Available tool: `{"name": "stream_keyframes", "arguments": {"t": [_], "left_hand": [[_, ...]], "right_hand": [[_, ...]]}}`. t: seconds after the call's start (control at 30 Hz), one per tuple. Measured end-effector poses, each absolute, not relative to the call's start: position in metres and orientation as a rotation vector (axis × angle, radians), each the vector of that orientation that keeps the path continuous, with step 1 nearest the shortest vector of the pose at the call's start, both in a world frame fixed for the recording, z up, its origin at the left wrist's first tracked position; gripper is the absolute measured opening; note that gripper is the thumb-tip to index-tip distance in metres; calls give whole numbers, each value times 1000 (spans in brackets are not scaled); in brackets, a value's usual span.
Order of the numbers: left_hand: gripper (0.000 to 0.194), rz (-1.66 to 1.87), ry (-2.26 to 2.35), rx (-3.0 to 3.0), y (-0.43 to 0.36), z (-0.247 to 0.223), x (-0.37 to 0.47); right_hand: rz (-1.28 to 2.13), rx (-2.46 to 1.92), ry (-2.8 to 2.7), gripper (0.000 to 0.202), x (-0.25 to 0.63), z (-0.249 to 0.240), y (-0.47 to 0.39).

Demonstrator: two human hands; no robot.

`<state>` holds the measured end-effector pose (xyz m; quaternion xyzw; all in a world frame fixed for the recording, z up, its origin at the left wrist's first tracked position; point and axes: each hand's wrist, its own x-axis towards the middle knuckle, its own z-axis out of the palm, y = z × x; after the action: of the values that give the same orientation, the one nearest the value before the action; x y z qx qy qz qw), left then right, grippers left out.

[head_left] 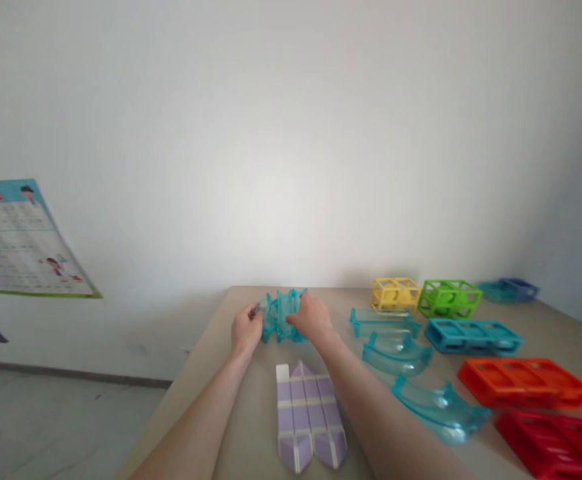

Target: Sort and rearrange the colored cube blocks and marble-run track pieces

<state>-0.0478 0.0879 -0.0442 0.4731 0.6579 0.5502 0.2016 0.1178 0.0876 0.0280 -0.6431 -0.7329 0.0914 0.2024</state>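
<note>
Toward the far end of the table, several translucent teal track pieces (277, 319) stand side by side in a cluster between my hands. My left hand (247, 328) is closed around the cluster's left end, its fingertips partly hidden behind the plastic. At the right end, my right hand (311, 316) grips a teal piece with thumb and fingers. Nearer to me, between my forearms, lies a flat panel of light purple blocks (301, 407) with pointed ends. A small white block (282, 373) sits at its far left corner.
Right of my right arm lie a straight teal track (385, 324) and curved ones (395, 355). Beyond them are yellow (395, 295) and green (449, 298) frames, then blue (473, 337), orange (523, 382) and red (561, 440) ones. A wall borders the table's far edge.
</note>
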Motion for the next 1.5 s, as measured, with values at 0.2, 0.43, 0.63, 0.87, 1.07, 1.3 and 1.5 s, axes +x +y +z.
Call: {"name": "stream_keyframes", "arguments": {"t": [0.2, 0.43, 0.63, 0.87, 1.07, 1.3, 1.5], "left_hand": [[31, 1506, 1834, 1341, 83, -39, -45], [34, 1510, 1815, 1335, 82, -38, -42], [33, 1532, 1787, 1294, 83, -40, -42], [30, 1573, 1693, 1283, 84, -40, -43], [28, 1602, 1610, 1222, 86, -40, -41], [22, 1584, 1565, 1140, 84, -36, -39], [13, 1564, 1500, 1072, 80, -33, -38]], "right_hand": [[304, -1800, -1999, 32, 118, 32, 86], [456, -1845, -1912, 29, 118, 34, 88], [542, -1786, -1889, 44, 113, 31, 85], [595, -1675, -1900, 56, 103, 21, 83], [770, -1573, -1838, 59, 103, 15, 87], [909, -1461, -1758, 61, 104, 7, 95], [942, -1425, -1723, 58, 103, 7, 95]]}}
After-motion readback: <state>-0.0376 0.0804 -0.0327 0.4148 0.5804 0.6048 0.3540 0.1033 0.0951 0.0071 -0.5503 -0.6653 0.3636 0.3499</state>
